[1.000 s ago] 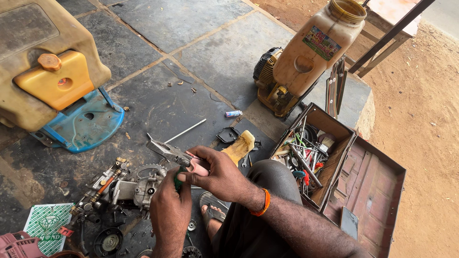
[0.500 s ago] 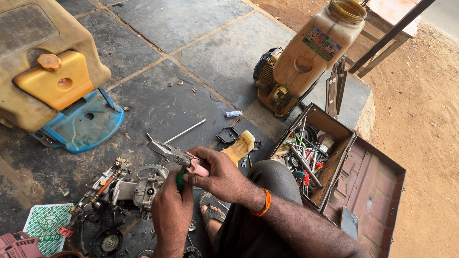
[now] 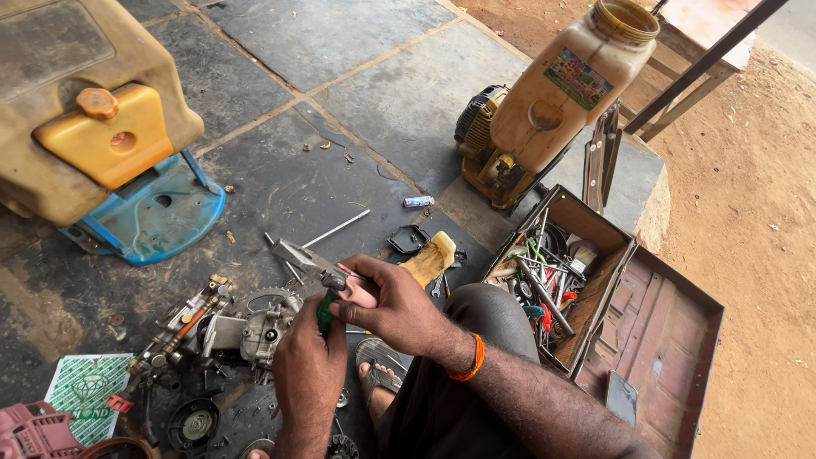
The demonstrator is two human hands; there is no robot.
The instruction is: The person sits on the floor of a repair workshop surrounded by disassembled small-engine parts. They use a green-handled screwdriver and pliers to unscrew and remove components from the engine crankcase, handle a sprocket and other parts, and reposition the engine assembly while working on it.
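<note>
Pliers with green handles were clamped in both hands: the left hand gripped the handles, the right hand closed over them, above the engine part on the stone floor.

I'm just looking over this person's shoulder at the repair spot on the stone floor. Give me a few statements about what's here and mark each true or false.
1. Both hands, the left hand and the right hand, are on a pair of pliers. True.
2. The pliers have green grips. True.
3. The toolbox is shut. False: its lid lies open and tools show inside.
4. An orange band sits on the left wrist. False: it is on the right wrist.
5. A dismantled small engine lies on the floor just left of the hands. True.
6. The yellow tank by the toolbox lies flat on its side. False: it stands upright.
</note>
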